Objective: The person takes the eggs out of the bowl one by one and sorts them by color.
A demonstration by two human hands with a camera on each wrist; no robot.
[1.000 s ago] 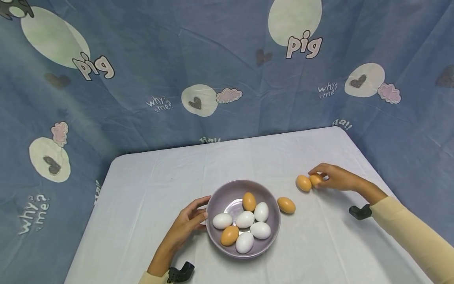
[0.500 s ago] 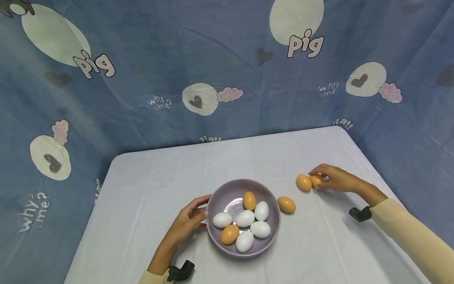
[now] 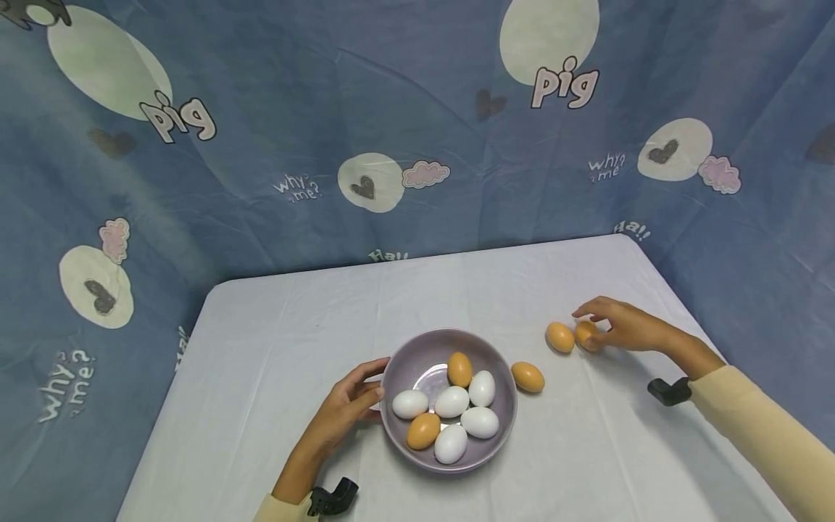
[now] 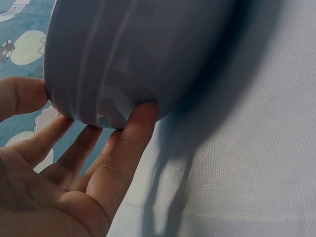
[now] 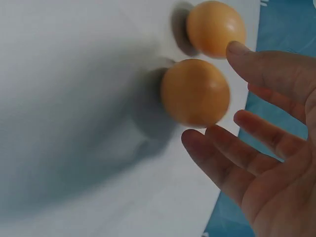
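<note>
The left hand (image 3: 346, 406) rests its fingertips against the outer wall of a mauve bowl (image 3: 403, 361), thumb tip at the rim; in the left wrist view the fingers (image 4: 123, 153) spread along the bowl's underside. Inside the bowl lie several white eggs (image 3: 451, 402) and two brown eggs (image 3: 423, 431). At the right, the right hand (image 3: 622, 328) curves loosely over a brown egg (image 3: 587, 336) on the table. Seen from the right wrist, that egg (image 5: 196, 94) has fingertips right at its edge, while the thumb (image 5: 271, 69) stands apart from it.
Another brown egg (image 3: 560, 337) lies just left of the one at the right hand. A third brown egg (image 3: 528, 377) sits close to the bowl's right side. White cloth covers the table (image 3: 293, 326); a blue printed curtain (image 3: 417, 87) hangs behind it.
The right hand's fingers have spread and shifted slightly right. The egg beneath them has moved a little right, leaving a small gap to its neighbour. The left hand and bowl stay put.
</note>
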